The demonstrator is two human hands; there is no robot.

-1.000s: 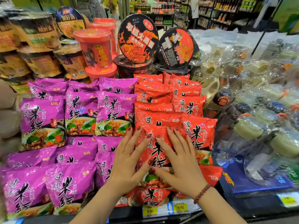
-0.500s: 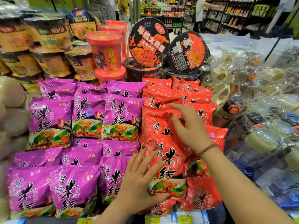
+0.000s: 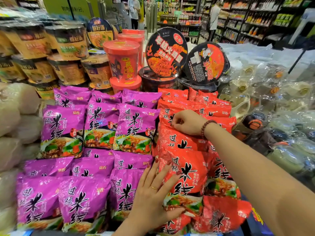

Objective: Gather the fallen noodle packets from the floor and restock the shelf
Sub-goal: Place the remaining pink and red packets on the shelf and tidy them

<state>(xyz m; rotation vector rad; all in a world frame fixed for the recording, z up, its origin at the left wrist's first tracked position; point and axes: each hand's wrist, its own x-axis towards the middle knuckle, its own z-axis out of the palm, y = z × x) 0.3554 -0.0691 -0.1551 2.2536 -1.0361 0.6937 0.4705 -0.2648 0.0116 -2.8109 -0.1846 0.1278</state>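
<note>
Red noodle packets (image 3: 196, 106) fill the right half of the sloping shelf display, and purple noodle packets (image 3: 64, 130) fill the left half. My left hand (image 3: 156, 198) lies flat with straight fingers on the left edge of the front red packet (image 3: 189, 176), thumb against its lower part. My right hand (image 3: 187, 123) reaches higher up the red stack. Its curled fingers pinch the top edge of a middle red packet (image 3: 179, 142). No packets on the floor are in view.
Red cup noodles (image 3: 122, 62), black bowl noodles (image 3: 166, 51) and brown tubs (image 3: 68, 70) stand behind the packets. Clear-wrapped goods (image 3: 272, 99) lie to the right, pale bags (image 3: 17, 116) to the left. A person (image 3: 134, 11) stands in the far aisle.
Both hands first pressed on the front red packet. My right hand then moved up the stack and now pinches a higher packet's edge; my left hand stayed on the front packet.
</note>
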